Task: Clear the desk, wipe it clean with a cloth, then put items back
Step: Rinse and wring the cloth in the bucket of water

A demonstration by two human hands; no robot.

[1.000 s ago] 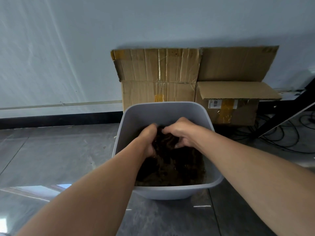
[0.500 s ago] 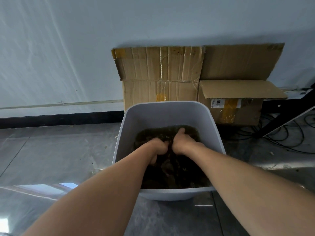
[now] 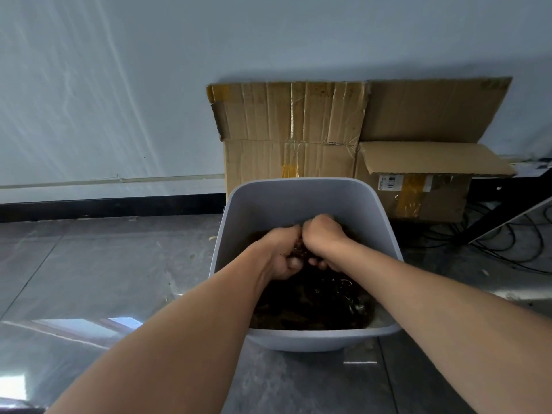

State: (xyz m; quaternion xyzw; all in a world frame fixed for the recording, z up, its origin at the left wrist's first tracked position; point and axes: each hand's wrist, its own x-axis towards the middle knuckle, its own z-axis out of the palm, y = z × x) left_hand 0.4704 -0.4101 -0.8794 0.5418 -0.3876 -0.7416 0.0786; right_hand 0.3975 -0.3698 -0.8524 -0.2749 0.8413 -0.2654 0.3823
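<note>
Grey tub (image 3: 298,204) holds dark water (image 3: 313,303) and cloth (image 3: 299,251).

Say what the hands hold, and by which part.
The left hand and right hand both grip a bunched dark cloth between them inside the grey bin; which part of it cannot be told.

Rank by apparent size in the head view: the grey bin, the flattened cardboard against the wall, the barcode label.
1. grey bin, largest, though it is nearest the camera, which flatters it
2. flattened cardboard
3. barcode label, smallest
</note>
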